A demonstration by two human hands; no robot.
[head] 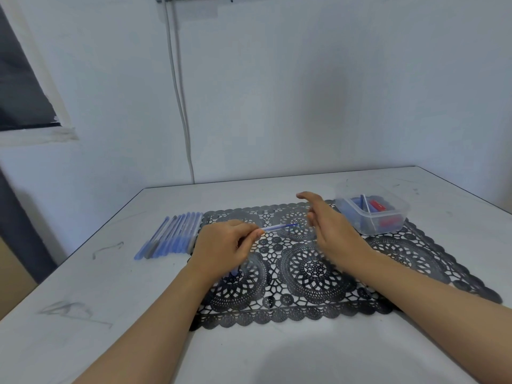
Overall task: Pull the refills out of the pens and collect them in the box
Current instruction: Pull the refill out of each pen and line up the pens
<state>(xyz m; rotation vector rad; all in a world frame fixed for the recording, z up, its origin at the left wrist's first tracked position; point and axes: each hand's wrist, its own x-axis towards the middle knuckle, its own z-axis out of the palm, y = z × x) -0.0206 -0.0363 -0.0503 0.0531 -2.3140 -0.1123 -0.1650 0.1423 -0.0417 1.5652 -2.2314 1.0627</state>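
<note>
Head view: left grip point(224, 245) pinches a pen point(270, 228) above the mat point(304, 273), with what looks like its blue refill point(289, 225) poking toward the right grip point(329, 225), open and blurred just beside it. A crooked tug could bend it or fling it past the box point(388, 228) at the mat's far corner.

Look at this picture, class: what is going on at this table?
A person's left hand pinches a blue pen over the black lace mat, its tip pointing at the right hand, which is open, blurred and holds nothing. A row of blue pens lies by the mat's left edge. The clear box at the right holds blue and red pieces.
</note>
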